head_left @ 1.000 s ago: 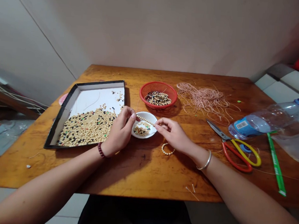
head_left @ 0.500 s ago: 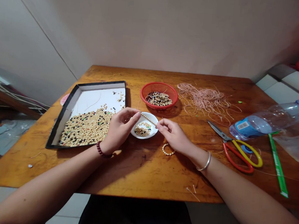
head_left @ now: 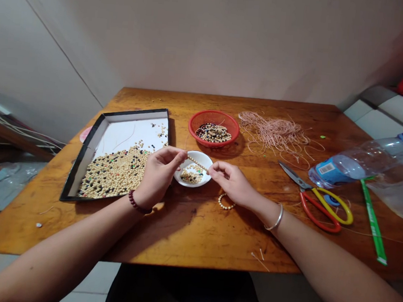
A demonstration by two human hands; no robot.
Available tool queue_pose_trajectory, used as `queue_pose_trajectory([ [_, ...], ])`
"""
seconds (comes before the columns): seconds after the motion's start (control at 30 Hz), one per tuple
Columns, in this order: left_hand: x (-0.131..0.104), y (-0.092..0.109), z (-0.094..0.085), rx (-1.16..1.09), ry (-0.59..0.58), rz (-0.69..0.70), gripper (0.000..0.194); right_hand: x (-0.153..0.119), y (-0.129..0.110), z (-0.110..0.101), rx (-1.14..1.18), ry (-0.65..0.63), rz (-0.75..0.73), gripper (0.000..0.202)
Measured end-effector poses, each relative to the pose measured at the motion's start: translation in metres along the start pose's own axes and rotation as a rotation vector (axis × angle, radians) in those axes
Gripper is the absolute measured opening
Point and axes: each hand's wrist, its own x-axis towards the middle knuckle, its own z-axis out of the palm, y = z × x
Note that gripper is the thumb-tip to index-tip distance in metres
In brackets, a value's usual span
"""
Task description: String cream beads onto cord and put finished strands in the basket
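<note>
A short string of pale beads (head_left: 197,162) stretches between my two hands above a white bowl (head_left: 206,178) that has loose beads in it. My left hand (head_left: 165,165), with a dark red bead bracelet on the wrist, pinches the string's left end. At its right end, the fingertips of my right hand (head_left: 228,177) are closed on the same string. A silver bangle circles my right wrist. Just below that hand, a finished-looking ring of pale beads (head_left: 226,202) lies on the wooden table (head_left: 186,243).
On the left is a black-edged tray (head_left: 74,170) of mixed beads. Behind the bowl stands a red basket (head_left: 215,114) of beads. To the right are tangled pink cord (head_left: 277,132), scissors (head_left: 320,201), a plastic bottle (head_left: 366,158) and a green strip (head_left: 373,222).
The bead string between my hands is straighter now, its left end slightly lower. My left hand has shifted slightly left and down.
</note>
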Motion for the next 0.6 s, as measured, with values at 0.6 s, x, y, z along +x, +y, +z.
queue_pose_trajectory([
  [0.6,-0.0021,0.0046,0.0011,-0.002,-0.020,-0.003,0.031,0.0005,-0.0032,0.0014,0.043,0.040,-0.016,0.030],
])
